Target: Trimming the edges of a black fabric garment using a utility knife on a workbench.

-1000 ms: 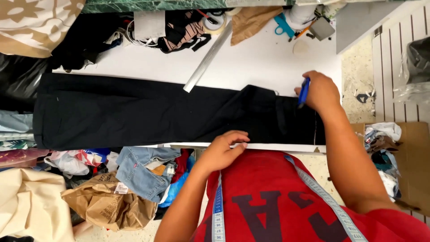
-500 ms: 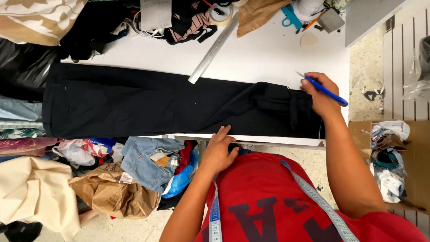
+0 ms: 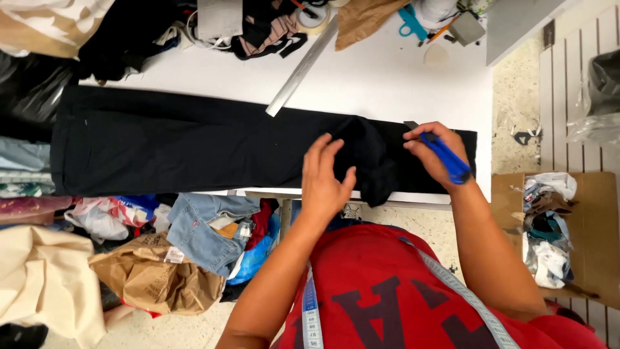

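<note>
Black trousers (image 3: 194, 145) lie flat along the near edge of the white counter (image 3: 400, 84), a bunched fold near the middle. My left hand (image 3: 326, 178) hovers over that fold, fingers spread, holding nothing. My right hand (image 3: 436, 152) grips a blue pen (image 3: 445, 157) against the cloth toward the right end. A metal ruler (image 3: 303, 64) lies slantwise just beyond the trousers. To mark well, I judge the left palm should press the fold flat, so the pen meets taut, smooth cloth.
</note>
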